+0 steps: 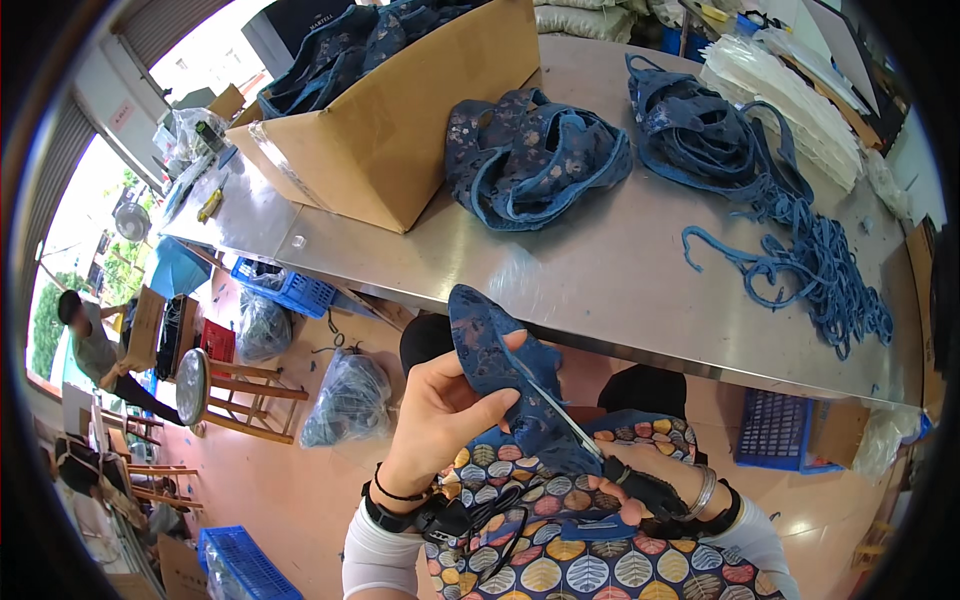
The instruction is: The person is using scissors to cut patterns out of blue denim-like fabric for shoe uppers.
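Between the left fingers sits blue patterned fabric.

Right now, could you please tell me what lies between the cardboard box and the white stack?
One blue fabric bundle, then, farther right, another bundle; the head view shows both.

Navy floral fabric, multicoloured leaf-print garment, brown box, silver-grey tabletop

a round-seated stool stands near a red crate.
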### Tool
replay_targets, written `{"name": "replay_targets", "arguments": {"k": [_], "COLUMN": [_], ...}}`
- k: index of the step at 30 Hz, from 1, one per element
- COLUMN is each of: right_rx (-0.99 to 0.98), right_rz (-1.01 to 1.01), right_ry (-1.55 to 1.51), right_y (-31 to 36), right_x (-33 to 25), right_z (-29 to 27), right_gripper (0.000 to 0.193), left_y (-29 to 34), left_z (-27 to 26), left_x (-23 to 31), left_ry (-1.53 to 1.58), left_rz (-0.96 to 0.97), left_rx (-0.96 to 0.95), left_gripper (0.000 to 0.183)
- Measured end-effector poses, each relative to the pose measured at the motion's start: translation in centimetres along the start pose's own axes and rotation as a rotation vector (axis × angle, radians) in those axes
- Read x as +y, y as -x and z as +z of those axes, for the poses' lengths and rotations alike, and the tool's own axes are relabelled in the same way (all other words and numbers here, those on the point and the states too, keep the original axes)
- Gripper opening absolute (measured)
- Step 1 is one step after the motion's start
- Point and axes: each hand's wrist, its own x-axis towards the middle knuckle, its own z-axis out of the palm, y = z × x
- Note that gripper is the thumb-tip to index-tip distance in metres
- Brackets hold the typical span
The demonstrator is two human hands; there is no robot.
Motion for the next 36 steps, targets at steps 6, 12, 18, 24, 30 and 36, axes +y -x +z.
{"name": "replay_targets", "arguments": {"k": [6,12,18,24,30,36], "right_rx": [0.001,-0.032,-0.077,-0.318,-0.062,-0.011], "right_rz": [0.277,0.163,0.260,0.322,-0.069,-0.083], "right_ry": [-0.316,0.008,-0.648,-1.052,-0.236,-0.204], "right_y": [-0.4,-0.3,0.6,0.1,0.3,-0.1], "right_x": [-1.0,0.1,6.0,9.2,3.0,0.9], "right_z": [-0.2,-0.3,-0.3,-0.7,0.1,0.3], "right_gripper": [0.033,0.032,0.043,0.051,0.085,0.085], "left_y": [0.1,0.2,0.4,0.4,0.6,0.6], "left_z": [-1.1,-1.2,-1.2,-0.5,0.1,0.2], "left_x": [-0.4,-0.6,-0.5,-0.7,-0.9,-1.2], "left_ry": [-0.001,0.046,0.119,0.111,0.076,0.103], "left_rz": [0.010,0.020,0.046,0.049,0.017,0.029], "left_rx": [-0.098,-0.094,-0.115,-0.149,-0.191,-0.176], "left_gripper": [0.041,0.042,0.043,0.046,0.047,0.042]}}
